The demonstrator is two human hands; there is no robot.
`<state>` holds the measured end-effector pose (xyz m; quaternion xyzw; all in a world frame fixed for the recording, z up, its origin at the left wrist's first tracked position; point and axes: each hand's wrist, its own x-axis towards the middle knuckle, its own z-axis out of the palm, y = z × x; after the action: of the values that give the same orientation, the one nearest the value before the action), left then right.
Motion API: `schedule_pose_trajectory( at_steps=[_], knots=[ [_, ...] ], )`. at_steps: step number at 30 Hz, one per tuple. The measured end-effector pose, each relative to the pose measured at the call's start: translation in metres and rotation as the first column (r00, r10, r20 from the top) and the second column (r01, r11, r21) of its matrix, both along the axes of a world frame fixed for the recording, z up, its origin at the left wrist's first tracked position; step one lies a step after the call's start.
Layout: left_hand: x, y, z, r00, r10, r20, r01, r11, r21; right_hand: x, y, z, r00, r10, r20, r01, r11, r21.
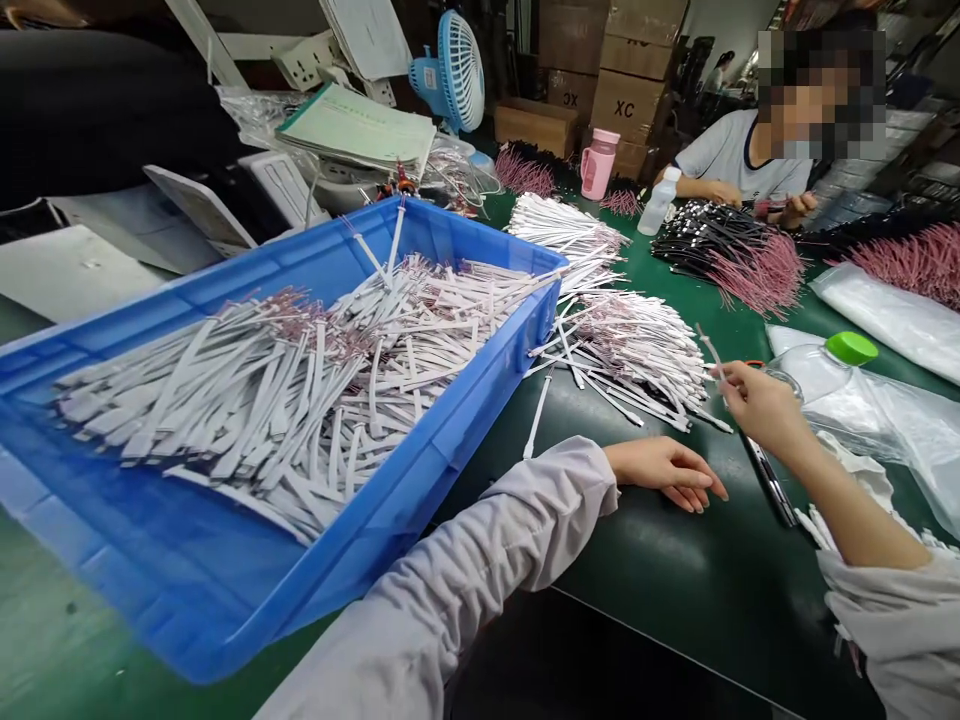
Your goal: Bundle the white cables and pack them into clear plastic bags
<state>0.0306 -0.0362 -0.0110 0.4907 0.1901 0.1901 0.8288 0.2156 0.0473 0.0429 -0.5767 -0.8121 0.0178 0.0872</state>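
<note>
My left hand [667,472] lies flat, spread, on the table [675,590]; my right hand [757,402] pinches one strip [710,352]; one bin [420,470] left.

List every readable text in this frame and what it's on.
"XC": on the large cardboard box behind the pink cup.
"XC": on the smaller cardboard box to its left.
Too blurred to read: the sticker on the blue fan, and the pages of the booklet.
No print shows on the white strip pinched in the right hand.
</note>
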Motion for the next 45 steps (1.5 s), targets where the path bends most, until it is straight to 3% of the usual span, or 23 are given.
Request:
schedule_pose_trajectory(
  at_steps=[3,5,10,19,22,27,30,34,37,40,42,45],
  knots=[
    [0.001,-0.001,0.000,1.000,0.013,-0.017,-0.013,1.000,0.006,-0.019,0.008,-0.004,0.981,0.148,-0.123,-0.158,0.985,-0.074],
    [0.000,-0.001,0.000,0.999,0.013,-0.039,-0.013,1.000,0.007,-0.034,0.018,-0.009,0.977,0.200,-0.071,-0.207,0.971,-0.120],
    [-0.001,-0.002,-0.001,0.999,0.003,-0.048,-0.003,1.000,0.018,-0.056,0.035,-0.012,0.965,0.167,0.202,-0.167,0.986,-0.017],
    [-0.001,-0.003,-0.002,0.996,0.000,-0.093,0.005,0.998,0.060,-0.055,0.017,-0.021,0.948,0.233,0.216,-0.234,0.972,-0.024],
    [0.000,-0.003,-0.003,0.996,0.011,-0.084,-0.005,0.998,0.062,-0.054,0.014,-0.015,0.945,0.245,0.217,-0.255,0.967,0.018],
    [0.001,-0.003,-0.003,0.996,0.009,-0.093,-0.004,0.999,0.048,-0.048,0.014,0.011,0.969,0.210,0.133,-0.222,0.972,0.075],
    [0.001,-0.003,-0.002,0.994,0.036,-0.101,-0.031,0.998,0.051,-0.043,0.012,0.021,0.977,0.127,-0.169,-0.124,0.992,0.027],
    [-0.002,0.000,0.004,0.974,0.187,-0.130,-0.177,0.981,0.083,-0.040,0.002,0.025,0.786,0.040,-0.618,-0.129,0.987,-0.100],
    [-0.004,0.002,0.010,0.919,0.345,-0.190,-0.335,0.938,0.087,-0.039,-0.010,0.024,0.593,-0.144,-0.792,-0.103,0.962,-0.251],
    [-0.006,0.000,0.013,0.866,0.446,-0.228,-0.436,0.895,0.096,-0.039,-0.024,0.024,0.367,-0.258,-0.894,-0.034,0.956,-0.290],
    [-0.006,-0.002,0.012,0.869,0.443,-0.221,-0.419,0.896,0.146,-0.040,-0.033,0.025,0.260,-0.298,-0.919,-0.005,0.951,-0.310],
    [-0.003,-0.004,0.009,0.910,0.345,-0.232,-0.267,0.913,0.310,-0.045,-0.045,0.025,0.119,-0.323,-0.939,-0.022,0.945,-0.327]
  ],
)
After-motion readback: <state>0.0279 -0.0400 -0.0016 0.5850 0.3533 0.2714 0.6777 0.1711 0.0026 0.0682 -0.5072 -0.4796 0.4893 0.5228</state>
